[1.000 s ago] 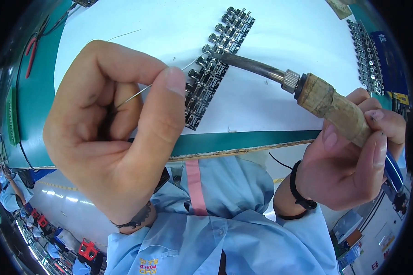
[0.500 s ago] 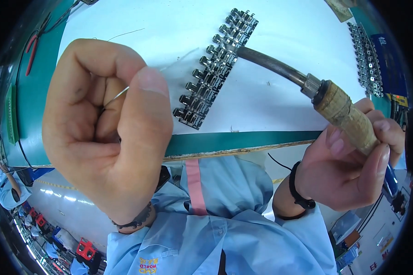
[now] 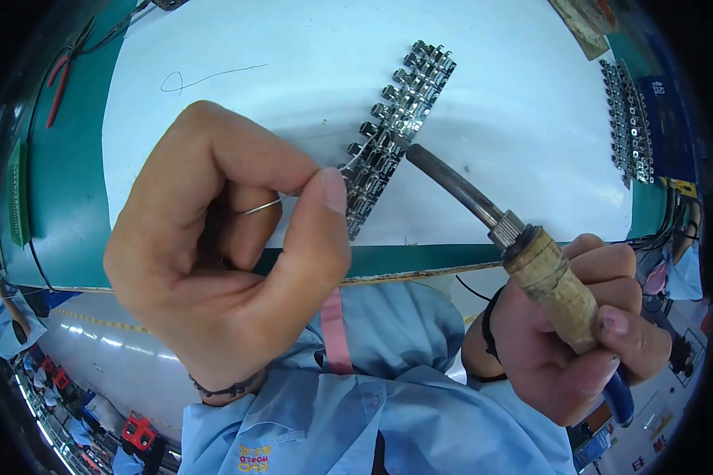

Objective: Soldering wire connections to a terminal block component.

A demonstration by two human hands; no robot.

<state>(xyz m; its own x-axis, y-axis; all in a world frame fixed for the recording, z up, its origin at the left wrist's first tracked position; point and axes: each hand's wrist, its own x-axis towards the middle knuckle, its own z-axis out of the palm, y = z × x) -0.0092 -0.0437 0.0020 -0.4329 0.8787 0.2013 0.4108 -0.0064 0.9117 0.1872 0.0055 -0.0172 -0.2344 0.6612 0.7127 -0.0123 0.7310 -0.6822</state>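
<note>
My left hand point(image 3: 230, 245) pinches a thin solder wire point(image 3: 263, 207) between thumb and forefinger. The wire's free end reaches toward a strip of small circuit boards point(image 3: 404, 107) with rows of metal connectors, lying slanted on white paper. My left fingertips cover the strip's near left part. My right hand point(image 3: 578, 332) is closed around the tan, wrapped handle of a soldering iron point(image 3: 550, 285). The iron's tip is at the middle of the strip, close to the wire's end; whether the two touch, I cannot tell.
White paper point(image 3: 530, 174) covers much of the green table point(image 3: 72, 214). Red-handled pliers point(image 3: 58, 87) and a green board point(image 3: 18, 194) lie at the left. Another board strip point(image 3: 629, 123) stands at the right beside a dark blue box point(image 3: 665, 127). A loose thin wire point(image 3: 214, 75) lies at the back.
My left hand has moved right, bringing the solder wire to the strip. The iron has come lower and nearer, its tip now on a nearer part of the strip.
</note>
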